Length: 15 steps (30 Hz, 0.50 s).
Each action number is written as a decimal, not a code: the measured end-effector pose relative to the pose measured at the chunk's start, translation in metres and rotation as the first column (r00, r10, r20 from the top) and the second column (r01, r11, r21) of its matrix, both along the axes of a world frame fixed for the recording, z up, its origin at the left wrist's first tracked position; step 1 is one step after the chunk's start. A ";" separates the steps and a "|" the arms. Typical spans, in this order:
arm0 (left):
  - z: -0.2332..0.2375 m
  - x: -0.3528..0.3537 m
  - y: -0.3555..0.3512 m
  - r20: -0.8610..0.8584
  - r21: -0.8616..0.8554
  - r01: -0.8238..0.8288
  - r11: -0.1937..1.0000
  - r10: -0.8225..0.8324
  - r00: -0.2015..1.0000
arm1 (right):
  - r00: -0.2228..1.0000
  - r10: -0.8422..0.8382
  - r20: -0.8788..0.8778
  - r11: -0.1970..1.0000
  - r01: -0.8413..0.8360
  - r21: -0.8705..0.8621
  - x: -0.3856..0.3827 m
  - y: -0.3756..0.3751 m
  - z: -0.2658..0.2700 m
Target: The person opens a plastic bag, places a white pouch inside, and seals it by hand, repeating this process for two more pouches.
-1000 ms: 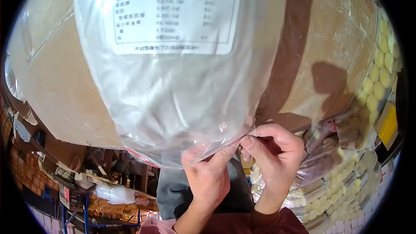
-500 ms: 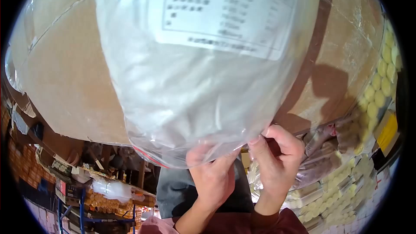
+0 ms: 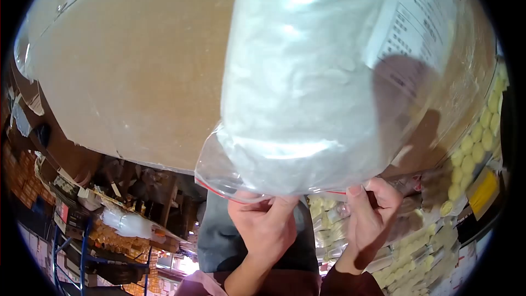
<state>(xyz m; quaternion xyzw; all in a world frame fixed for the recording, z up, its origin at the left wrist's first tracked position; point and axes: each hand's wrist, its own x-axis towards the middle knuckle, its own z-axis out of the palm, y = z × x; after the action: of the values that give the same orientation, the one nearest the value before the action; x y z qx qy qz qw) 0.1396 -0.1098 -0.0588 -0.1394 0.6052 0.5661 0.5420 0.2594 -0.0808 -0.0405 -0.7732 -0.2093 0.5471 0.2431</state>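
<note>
A clear plastic bag (image 3: pixel 307 93) packed with something white lies on a brown cardboard box (image 3: pixel 131 71). Its printed white label (image 3: pixel 411 27) is at the upper right, partly under a shadow. A red strip runs along the bag's near edge. My left hand (image 3: pixel 266 222) pinches this edge near its middle, thumb on top. My right hand (image 3: pixel 372 211) pinches the same edge farther right, between thumb and curled index finger.
Rows of pale yellow round items (image 3: pixel 476 142) are at the right, beside a yellow patch (image 3: pixel 483 193). A blue metal frame (image 3: pixel 83 255) and a translucent white bundle (image 3: pixel 127 222) appear at the lower left.
The bag has shifted right and turned, its label now at the upper right. My right hand has moved right and slightly down along the edge; my left hand has stayed nearly in place.
</note>
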 end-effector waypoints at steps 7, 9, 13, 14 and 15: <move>0.003 -0.016 0.000 -0.097 -0.025 0.060 0.998 -0.062 0.993 | 1.000 0.021 0.013 0.999 -0.021 -0.026 0.004 -0.002 0.000; 0.003 -0.018 -0.001 -0.147 0.005 0.080 0.997 -0.078 0.986 | 0.997 0.080 0.004 0.997 -0.080 -0.022 0.007 -0.002 -0.001; 0.003 -0.016 -0.001 -0.141 0.072 0.095 0.993 -0.084 0.986 | 0.997 -0.006 -0.071 0.998 0.002 -0.059 0.006 -0.003 -0.003; 0.001 -0.015 -0.001 -0.154 0.079 0.139 0.987 -0.126 0.980 | 0.998 -0.015 -0.062 0.998 0.011 -0.070 0.006 -0.003 -0.003; -0.001 -0.014 -0.001 -0.166 0.087 0.185 0.979 -0.169 0.972 | 0.998 -0.025 -0.053 0.997 0.021 -0.079 0.005 -0.003 -0.003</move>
<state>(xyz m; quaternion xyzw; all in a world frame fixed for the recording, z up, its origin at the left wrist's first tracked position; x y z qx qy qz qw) 0.1252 -0.1110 -0.0593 -0.0119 0.6265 0.5549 0.5471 0.2645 -0.0841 -0.0432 -0.7696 -0.1722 0.5725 0.2246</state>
